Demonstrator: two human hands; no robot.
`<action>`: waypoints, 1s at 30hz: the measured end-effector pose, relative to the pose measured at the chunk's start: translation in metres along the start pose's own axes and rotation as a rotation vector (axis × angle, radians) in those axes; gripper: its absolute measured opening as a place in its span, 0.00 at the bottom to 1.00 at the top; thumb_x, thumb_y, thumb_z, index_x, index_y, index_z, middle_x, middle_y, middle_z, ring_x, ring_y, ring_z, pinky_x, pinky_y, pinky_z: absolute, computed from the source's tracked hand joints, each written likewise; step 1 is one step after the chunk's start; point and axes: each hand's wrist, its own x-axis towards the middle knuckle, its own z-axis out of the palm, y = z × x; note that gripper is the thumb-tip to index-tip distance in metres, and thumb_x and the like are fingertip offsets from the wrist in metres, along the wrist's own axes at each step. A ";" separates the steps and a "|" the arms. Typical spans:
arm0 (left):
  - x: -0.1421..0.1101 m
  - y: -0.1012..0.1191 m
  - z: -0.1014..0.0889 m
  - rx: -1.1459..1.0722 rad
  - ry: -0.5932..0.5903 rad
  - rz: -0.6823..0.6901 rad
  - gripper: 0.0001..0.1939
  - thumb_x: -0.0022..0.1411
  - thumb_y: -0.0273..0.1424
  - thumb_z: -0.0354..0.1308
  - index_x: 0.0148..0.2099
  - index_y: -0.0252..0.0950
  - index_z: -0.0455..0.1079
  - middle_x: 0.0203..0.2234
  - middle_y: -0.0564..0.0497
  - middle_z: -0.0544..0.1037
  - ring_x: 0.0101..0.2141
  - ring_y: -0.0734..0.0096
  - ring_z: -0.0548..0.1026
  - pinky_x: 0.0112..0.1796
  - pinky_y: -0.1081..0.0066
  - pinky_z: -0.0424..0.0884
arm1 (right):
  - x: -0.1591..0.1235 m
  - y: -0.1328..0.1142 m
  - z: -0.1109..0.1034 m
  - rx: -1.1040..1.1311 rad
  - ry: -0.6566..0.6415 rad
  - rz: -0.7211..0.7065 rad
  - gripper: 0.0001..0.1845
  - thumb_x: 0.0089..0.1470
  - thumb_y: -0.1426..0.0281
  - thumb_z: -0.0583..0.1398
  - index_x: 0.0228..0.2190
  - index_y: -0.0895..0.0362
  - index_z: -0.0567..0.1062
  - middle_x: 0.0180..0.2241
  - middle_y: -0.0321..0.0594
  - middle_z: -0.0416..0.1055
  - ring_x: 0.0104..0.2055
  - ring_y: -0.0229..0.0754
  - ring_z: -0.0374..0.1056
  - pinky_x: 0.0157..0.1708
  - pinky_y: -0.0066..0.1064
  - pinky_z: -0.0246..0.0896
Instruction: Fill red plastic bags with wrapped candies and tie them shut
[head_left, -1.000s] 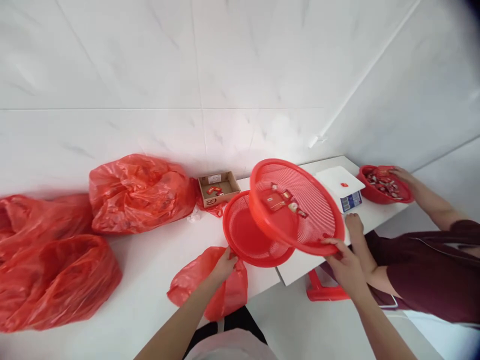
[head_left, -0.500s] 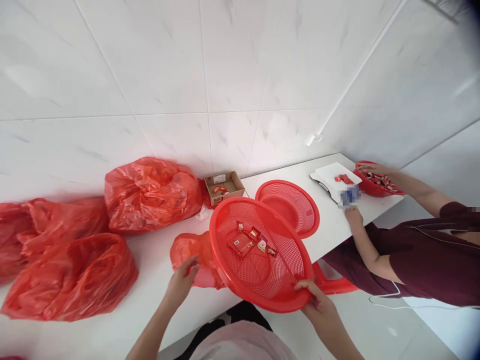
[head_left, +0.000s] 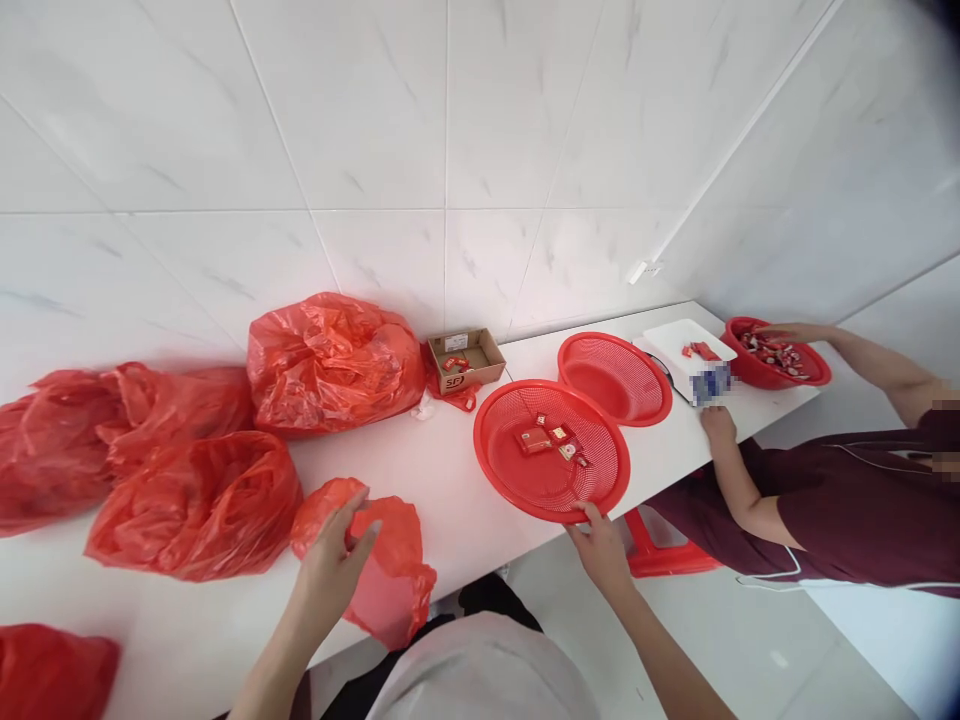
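My right hand grips the near rim of a red mesh basket that rests on the white table; a few small red packets lie inside it. A second, empty red basket sits just behind it to the right. My left hand rests on a small crumpled red plastic bag at the table's front edge, fingers curled over its top.
Several stuffed red plastic bags lie along the wall at left. A small cardboard box stands behind the baskets. At right another person reaches into a red bowl of packets beside a white scale. A red stool stands below.
My right hand carried the basket with packets down from in front of the other basket and set it on the table. My left hand moved left along the small red bag.
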 end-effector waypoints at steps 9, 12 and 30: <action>-0.018 0.035 -0.007 -0.954 -0.056 -0.107 0.23 0.59 0.44 0.60 0.55 0.44 0.72 0.59 0.47 0.67 0.21 0.86 0.60 0.17 0.80 0.51 | 0.038 -0.047 -0.033 -0.109 -0.318 -0.094 0.24 0.61 0.53 0.50 0.53 0.51 0.67 0.30 0.36 0.76 0.30 0.42 0.74 0.34 0.34 0.67; -0.023 0.031 -0.002 -0.959 -0.059 -0.127 0.23 0.59 0.44 0.60 0.55 0.44 0.73 0.59 0.46 0.68 0.20 0.88 0.59 0.16 0.80 0.52 | 0.092 -0.063 -0.020 -0.238 -0.279 -0.187 0.23 0.61 0.57 0.53 0.55 0.52 0.66 0.46 0.44 0.75 0.49 0.48 0.71 0.47 0.38 0.65; -0.052 -0.009 -0.009 -1.128 0.151 -0.248 0.21 0.63 0.42 0.57 0.55 0.42 0.72 0.59 0.44 0.68 0.19 0.89 0.55 0.17 0.80 0.54 | 0.134 -0.112 0.032 -0.213 -0.466 -0.285 0.34 0.61 0.61 0.52 0.65 0.57 0.52 0.57 0.54 0.65 0.56 0.52 0.64 0.51 0.40 0.62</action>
